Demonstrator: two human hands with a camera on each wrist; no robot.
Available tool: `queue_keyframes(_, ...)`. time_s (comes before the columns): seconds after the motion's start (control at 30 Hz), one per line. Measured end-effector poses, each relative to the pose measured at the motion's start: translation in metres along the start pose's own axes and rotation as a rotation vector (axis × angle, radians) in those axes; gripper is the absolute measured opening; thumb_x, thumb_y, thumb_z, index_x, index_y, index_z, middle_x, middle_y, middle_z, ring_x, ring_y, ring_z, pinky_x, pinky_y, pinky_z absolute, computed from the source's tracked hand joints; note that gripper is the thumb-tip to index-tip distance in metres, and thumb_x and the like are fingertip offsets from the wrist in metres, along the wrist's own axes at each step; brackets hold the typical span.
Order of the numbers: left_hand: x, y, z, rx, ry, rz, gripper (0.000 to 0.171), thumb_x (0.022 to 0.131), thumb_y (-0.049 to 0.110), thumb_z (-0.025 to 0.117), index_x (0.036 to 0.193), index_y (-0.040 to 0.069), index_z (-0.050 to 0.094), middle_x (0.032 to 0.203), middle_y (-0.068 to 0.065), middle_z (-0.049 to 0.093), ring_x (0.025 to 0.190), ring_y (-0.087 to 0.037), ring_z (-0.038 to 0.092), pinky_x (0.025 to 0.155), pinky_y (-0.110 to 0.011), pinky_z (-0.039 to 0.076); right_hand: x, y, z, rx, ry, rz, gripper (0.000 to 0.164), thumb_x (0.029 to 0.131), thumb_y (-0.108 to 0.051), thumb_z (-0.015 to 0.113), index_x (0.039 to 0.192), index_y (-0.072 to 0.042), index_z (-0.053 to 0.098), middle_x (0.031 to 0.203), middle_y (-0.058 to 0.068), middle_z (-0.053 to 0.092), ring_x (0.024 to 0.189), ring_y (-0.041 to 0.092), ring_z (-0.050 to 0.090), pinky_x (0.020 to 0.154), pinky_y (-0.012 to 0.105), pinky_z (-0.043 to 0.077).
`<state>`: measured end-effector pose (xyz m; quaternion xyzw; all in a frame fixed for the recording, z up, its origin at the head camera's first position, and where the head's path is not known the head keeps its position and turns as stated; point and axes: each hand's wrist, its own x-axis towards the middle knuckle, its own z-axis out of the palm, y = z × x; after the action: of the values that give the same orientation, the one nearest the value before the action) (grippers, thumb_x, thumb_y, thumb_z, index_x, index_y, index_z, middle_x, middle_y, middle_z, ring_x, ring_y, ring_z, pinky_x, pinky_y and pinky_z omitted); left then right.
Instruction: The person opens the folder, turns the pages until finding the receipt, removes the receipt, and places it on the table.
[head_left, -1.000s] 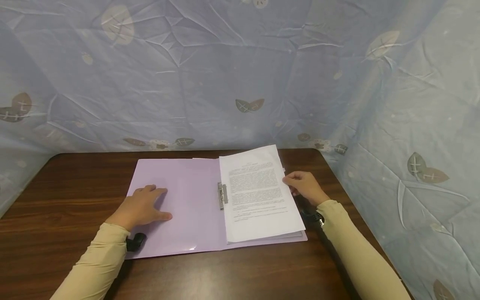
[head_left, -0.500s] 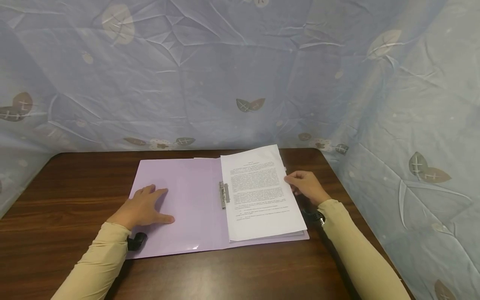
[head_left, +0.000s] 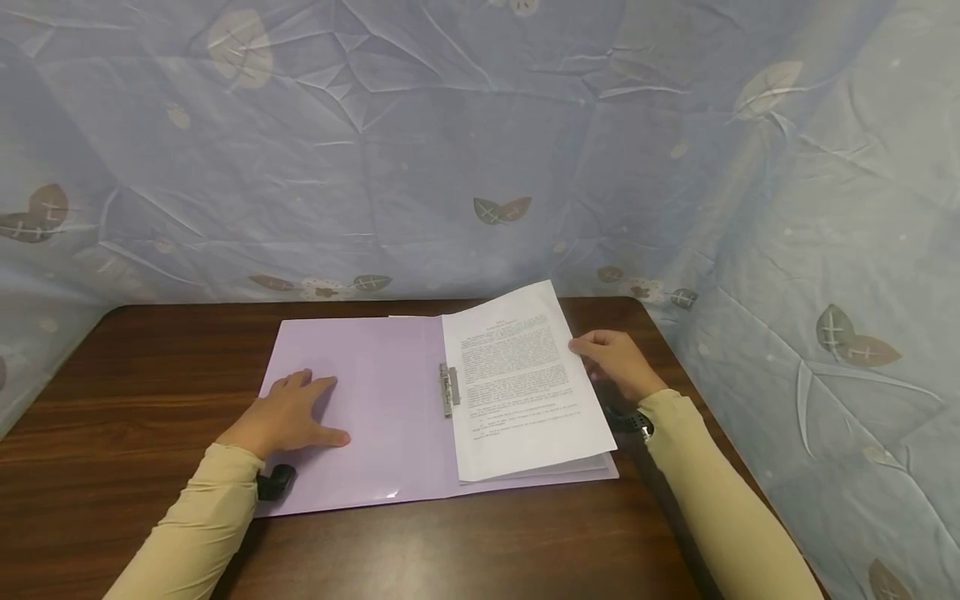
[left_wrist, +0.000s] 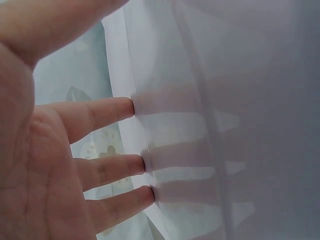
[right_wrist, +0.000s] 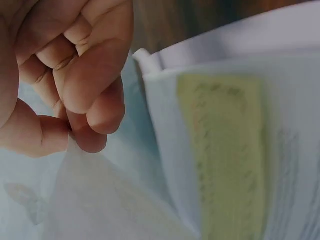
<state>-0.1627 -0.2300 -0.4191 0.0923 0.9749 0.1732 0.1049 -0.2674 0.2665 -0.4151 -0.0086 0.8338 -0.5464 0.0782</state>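
Observation:
A light purple folder (head_left: 382,454) lies spread open, with printed sheets on its right side at a metal clip (head_left: 450,390). My right hand (head_left: 621,367) pinches the right edge of the top printed sheet (head_left: 517,417) between thumb and fingers, and that edge is raised off the pages below. Under it, the right wrist view shows a yellow sticky note (right_wrist: 230,160) with blurred writing on a lower page (right_wrist: 295,200). With fingers spread, my left hand (head_left: 288,417) rests on the folder's left cover; its fingertips touch the smooth plastic in the left wrist view.
The folder lies on a dark wooden table (head_left: 390,554). A pale blue curtain (head_left: 420,167) with leaf prints hangs behind the table and along its right side. A black band (head_left: 630,421) is on the right wrist, and a black device (head_left: 277,483) on the left.
My right hand has moved slightly up and away, lifting the right side of the top sheet higher. More of the pages beneath shows at the lower right. The left hand stays in place.

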Motion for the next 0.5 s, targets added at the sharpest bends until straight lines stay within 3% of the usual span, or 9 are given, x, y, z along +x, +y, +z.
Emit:
queue_keyframes(0.23,-0.001,0.001,-0.002,-0.005,0.005,0.007,0.108,0.071,0.06,0.088,0.149,-0.004,0.048,0.151,-0.047,0.032,0.137,-0.07,0.029,0.1,-0.083,0.032,-0.004,-0.028,0.005,0.075,0.012,0.005,0.027,0.098,-0.028,0.071,0.099,-0.002,0.068,0.083,0.0,0.063,0.074,0.013,0.061,0.062,0.026,0.052)
queue_keyframes(0.5,-0.002,0.003,-0.002,-0.006,-0.01,-0.004,0.109,0.072,0.06,0.088,0.149,-0.004,0.047,0.152,-0.047,0.03,0.137,-0.07,0.028,0.1,-0.084,0.031,-0.009,-0.066,0.023,0.209,-0.032,-0.015,0.031,0.098,-0.026,0.071,0.105,0.004,0.066,0.09,0.007,0.07,0.079,0.018,0.069,0.067,0.033,0.06)
